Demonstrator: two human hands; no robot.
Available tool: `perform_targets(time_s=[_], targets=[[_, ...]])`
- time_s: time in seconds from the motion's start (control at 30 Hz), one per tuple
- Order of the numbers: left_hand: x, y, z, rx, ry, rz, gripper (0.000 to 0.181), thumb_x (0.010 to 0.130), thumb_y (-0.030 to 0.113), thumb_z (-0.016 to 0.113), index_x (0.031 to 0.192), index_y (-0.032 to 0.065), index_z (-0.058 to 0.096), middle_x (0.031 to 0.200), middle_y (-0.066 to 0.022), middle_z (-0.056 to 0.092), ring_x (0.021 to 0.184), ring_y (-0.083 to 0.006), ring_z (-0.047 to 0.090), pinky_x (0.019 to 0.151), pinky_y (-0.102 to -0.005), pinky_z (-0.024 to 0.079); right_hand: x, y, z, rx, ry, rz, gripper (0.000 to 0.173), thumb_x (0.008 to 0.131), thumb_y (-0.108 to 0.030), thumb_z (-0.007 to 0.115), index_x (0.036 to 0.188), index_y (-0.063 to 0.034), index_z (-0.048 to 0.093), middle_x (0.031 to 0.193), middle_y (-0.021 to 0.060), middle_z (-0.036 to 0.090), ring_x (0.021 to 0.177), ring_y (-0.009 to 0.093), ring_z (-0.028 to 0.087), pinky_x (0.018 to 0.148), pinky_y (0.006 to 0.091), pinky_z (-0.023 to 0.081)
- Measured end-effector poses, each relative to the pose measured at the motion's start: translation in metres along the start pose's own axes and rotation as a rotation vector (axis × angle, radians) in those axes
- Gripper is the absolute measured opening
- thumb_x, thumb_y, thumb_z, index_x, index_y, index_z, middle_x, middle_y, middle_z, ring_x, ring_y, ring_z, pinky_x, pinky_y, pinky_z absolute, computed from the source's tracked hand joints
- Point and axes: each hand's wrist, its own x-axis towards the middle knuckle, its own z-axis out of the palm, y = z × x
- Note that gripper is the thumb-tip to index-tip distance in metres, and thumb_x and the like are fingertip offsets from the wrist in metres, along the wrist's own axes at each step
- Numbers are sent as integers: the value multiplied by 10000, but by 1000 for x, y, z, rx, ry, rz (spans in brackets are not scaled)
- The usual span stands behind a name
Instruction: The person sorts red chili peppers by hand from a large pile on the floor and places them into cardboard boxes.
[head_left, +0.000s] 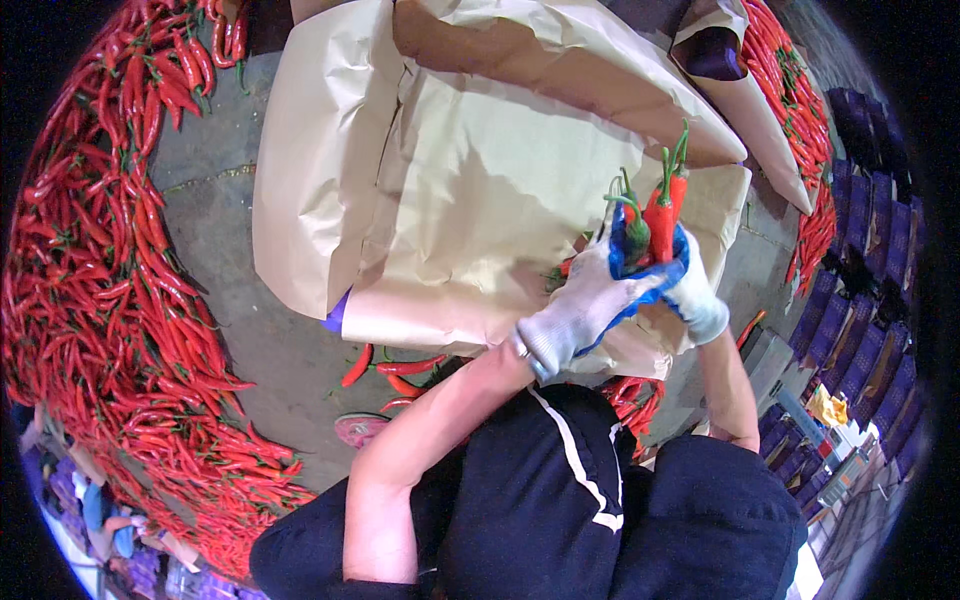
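Observation:
Both hands wear white knit gloves with blue coated palms. My left hand and my right hand are cupped together around a bunch of red chili peppers, stems pointing up. One greenish pepper is among them. They are over the near right part of a crate lined with brown paper, whose flaps fold out over its sides. A few peppers lie in the crate just beside my left hand, partly hidden by it.
A large heap of red chili peppers curves along the left, with another heap at the upper right. Loose peppers lie on the floor by the crate's near edge. Stacked purple crates stand at the right. Other people are at the lower left.

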Motion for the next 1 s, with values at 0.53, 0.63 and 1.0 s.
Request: perform_targets(time_s=[0.53, 0.63, 1.0], targets=[[-12, 2, -75, 51, 370, 99, 388, 838, 135, 714, 1175, -1, 578, 1004, -32, 638, 861, -72, 581, 743, -231, 498, 34, -7, -41, -1802, 149, -251, 553, 602, -142, 757, 1123, -88, 580, 1112, 144, 577, 1070, 340, 536, 906, 459, 431], [-21, 17, -76, 77, 359, 34, 369, 881, 81, 649, 1226, 7, 542, 1064, -33, 620, 952, -84, 595, 846, -215, 495, 9, -3, -22, -1729, 77, -250, 471, 662, -181, 718, 1111, -90, 608, 1066, 145, 588, 1028, 323, 557, 898, 443, 445], [-11, 11, -74, 140, 302, 111, 364, 878, 103, 656, 1226, 45, 568, 1016, 4, 644, 899, -55, 594, 708, -192, 490, -12, 46, -17, -1518, -24, -233, 469, 751, -359, 686, 1124, -87, 606, 902, 126, 643, 854, 312, 617, 811, 434, 468]])
